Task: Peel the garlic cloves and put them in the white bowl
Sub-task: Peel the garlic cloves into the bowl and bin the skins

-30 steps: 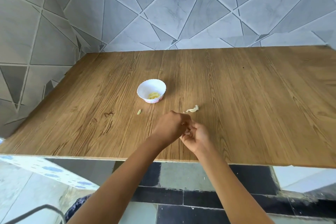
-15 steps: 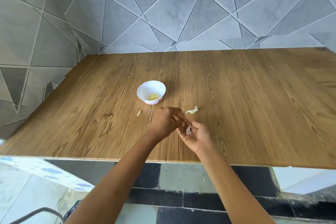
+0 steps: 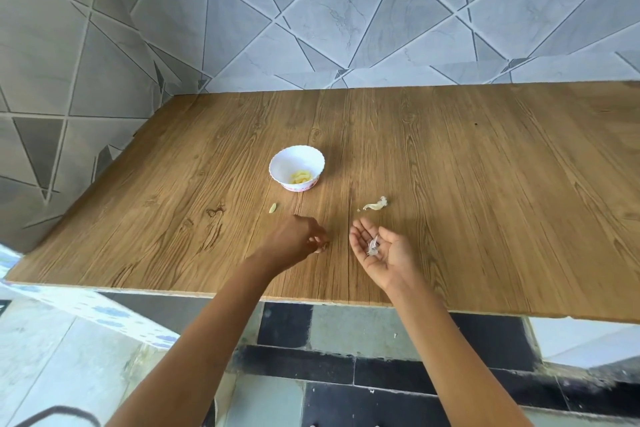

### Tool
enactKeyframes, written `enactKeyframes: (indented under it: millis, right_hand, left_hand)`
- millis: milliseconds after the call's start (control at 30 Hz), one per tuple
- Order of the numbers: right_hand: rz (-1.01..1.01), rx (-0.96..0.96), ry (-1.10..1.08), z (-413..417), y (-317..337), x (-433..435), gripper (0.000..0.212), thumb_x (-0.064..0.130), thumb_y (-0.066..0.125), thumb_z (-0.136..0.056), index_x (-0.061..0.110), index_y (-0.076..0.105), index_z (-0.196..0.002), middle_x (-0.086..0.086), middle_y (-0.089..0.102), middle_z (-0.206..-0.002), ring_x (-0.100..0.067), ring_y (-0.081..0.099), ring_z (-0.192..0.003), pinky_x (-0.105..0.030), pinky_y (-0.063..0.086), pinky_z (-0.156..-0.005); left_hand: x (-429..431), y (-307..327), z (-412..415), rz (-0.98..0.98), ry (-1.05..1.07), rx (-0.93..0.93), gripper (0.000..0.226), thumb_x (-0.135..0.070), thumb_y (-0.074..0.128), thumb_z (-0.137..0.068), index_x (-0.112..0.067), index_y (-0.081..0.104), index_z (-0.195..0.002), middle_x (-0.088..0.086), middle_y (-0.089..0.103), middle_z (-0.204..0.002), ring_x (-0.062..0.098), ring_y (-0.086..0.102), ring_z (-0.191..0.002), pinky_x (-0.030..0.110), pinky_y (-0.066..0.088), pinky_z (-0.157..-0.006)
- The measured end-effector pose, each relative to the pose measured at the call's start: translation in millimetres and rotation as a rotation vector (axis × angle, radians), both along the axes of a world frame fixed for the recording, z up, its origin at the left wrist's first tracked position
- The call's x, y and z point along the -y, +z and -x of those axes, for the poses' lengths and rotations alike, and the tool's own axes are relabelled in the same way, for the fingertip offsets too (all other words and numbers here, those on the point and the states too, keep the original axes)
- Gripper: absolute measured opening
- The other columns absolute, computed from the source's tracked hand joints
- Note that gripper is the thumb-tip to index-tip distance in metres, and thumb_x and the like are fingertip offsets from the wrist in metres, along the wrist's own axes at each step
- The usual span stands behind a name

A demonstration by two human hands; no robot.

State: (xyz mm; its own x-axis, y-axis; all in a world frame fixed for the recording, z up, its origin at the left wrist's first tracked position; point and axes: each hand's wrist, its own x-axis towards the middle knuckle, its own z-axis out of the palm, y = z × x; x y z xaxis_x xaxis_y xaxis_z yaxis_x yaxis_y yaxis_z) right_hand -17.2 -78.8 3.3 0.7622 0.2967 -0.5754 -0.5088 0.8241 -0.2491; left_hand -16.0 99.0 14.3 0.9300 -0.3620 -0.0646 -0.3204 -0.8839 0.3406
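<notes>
The garlic clove (image 3: 322, 247) that I take to be pinched in the fingertips of my left hand (image 3: 294, 239), mostly hidden, is small and slick. It could slip out and skid across the tabletop (image 3: 485, 184) before reaching the white bowl (image 3: 282, 163) above it, mid-frame, where peeled cloves (image 3: 300, 177) lie. The papery skin (image 3: 372, 246) could drift off my right hand (image 3: 384, 253). My left fingers are curled tight around that clove; my right fingers are spread, palm up, the skin resting loose. A second clove (image 3: 273, 208) lies lower left of the bowl, a peel scrap (image 3: 376, 204) lower right.
</notes>
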Motion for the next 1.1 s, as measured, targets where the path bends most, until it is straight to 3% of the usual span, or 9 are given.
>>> enactKeyframes:
  millis: [67, 233, 467, 533, 667, 733, 833, 1000, 1100]
  right_hand:
    - [0.005, 0.000, 0.003, 0, -1, -1, 0.036, 0.014, 0.032, -0.102, -0.005, 0.061, -0.093, -0.016, 0.064, -0.092, -0.025, 0.062, -0.088, -0.033, 0.057, -0.071]
    - [0.016, 0.001, -0.009, -1, 1, -2, 0.036, 0.015, 0.031, -0.102, -0.006, 0.060, -0.094, -0.017, 0.063, -0.093, -0.025, 0.061, -0.089, -0.034, 0.051, -0.079]
    - [0.022, -0.005, -0.010, -1, 3, -3, 0.036, 0.014, 0.031, -0.102, -0.006, 0.060, -0.094, -0.017, 0.063, -0.095, -0.026, 0.060, -0.089, -0.036, 0.049, -0.082]
    - [0.018, -0.009, -0.007, -1, 2, -3, 0.037, 0.014, 0.031, -0.102, -0.006, 0.060, -0.094, -0.017, 0.063, -0.095, -0.026, 0.060, -0.089, -0.036, 0.047, -0.087]
    - [0.040, -0.008, 0.008, -1, 2, -5, 0.035, 0.014, 0.031, -0.102, -0.006, 0.059, -0.093, -0.018, 0.063, -0.089, -0.026, 0.060, -0.087, -0.036, 0.049, -0.086]
    - [0.034, -0.020, -0.007, 0, 5, -8, 0.035, 0.013, 0.033, -0.102, -0.006, 0.058, -0.088, -0.018, 0.066, -0.080, -0.026, 0.060, -0.083, -0.037, 0.049, -0.088]
    - [0.047, -0.037, -0.022, -1, 8, -11, 0.029, 0.011, 0.036, -0.100, -0.004, 0.058, -0.089, -0.014, 0.066, -0.076, -0.022, 0.059, -0.080, -0.037, 0.045, -0.095]
    - [0.021, -0.025, -0.029, -2, 9, -8, 0.027, 0.010, 0.038, -0.099, -0.005, 0.059, -0.091, -0.016, 0.066, -0.086, -0.022, 0.060, -0.082, -0.036, 0.041, -0.105]
    - [-0.022, -0.013, -0.031, -2, 10, -3, 0.032, 0.012, 0.035, -0.101, -0.007, 0.058, -0.091, -0.018, 0.062, -0.089, -0.025, 0.059, -0.081, -0.036, 0.045, -0.096]
  left_hand:
    - [-1, -1, -2, -0.017, -0.046, 0.021, 0.016, -0.008, 0.065, -0.087, -0.009, 0.073, -0.102, 0.004, 0.070, -0.101, 0.012, 0.065, -0.089, 0.013, 0.042, -0.075]
    - [3, 4, -12, -0.149, -0.212, 0.071, 0.011, -0.012, 0.062, -0.089, -0.009, 0.072, -0.093, 0.003, 0.069, -0.095, 0.017, 0.065, -0.087, 0.018, 0.038, -0.071]
    - [16, 3, -22, -0.397, -0.242, 0.080, 0.020, -0.012, 0.049, -0.096, -0.011, 0.060, -0.113, 0.006, 0.060, -0.105, 0.024, 0.061, -0.092, 0.030, 0.044, -0.071]
    - [14, 0, -23, -0.258, -0.154, 0.050, 0.013, -0.008, 0.050, -0.094, -0.009, 0.060, -0.103, 0.006, 0.060, -0.097, 0.022, 0.060, -0.087, 0.027, 0.040, -0.068]
    - [16, 9, -22, 0.271, -0.022, 0.088, 0.015, 0.004, 0.051, -0.090, -0.007, 0.056, -0.080, -0.002, 0.058, -0.071, 0.003, 0.053, -0.057, 0.025, 0.040, -0.061]
    - [26, 20, -19, 0.260, -0.112, 0.066, 0.017, 0.003, 0.052, -0.089, -0.005, 0.066, -0.092, 0.003, 0.066, -0.080, 0.005, 0.058, -0.062, 0.024, 0.047, -0.063]
    - [35, 22, -18, 0.139, -0.223, 0.092, 0.026, -0.006, 0.059, -0.087, -0.022, 0.072, -0.102, -0.003, 0.067, -0.095, 0.006, 0.059, -0.082, 0.025, 0.049, -0.071]
    - [38, 24, -16, 0.204, -0.075, 0.156, 0.010, -0.017, 0.074, -0.077, -0.023, 0.072, -0.086, -0.004, 0.061, -0.091, -0.004, 0.046, -0.064, 0.026, 0.043, -0.061]
    - [36, 23, -22, 0.264, 0.033, 0.170, 0.007, -0.013, 0.073, -0.079, -0.015, 0.071, -0.085, -0.002, 0.065, -0.088, 0.000, 0.048, -0.064, 0.026, 0.043, -0.064]
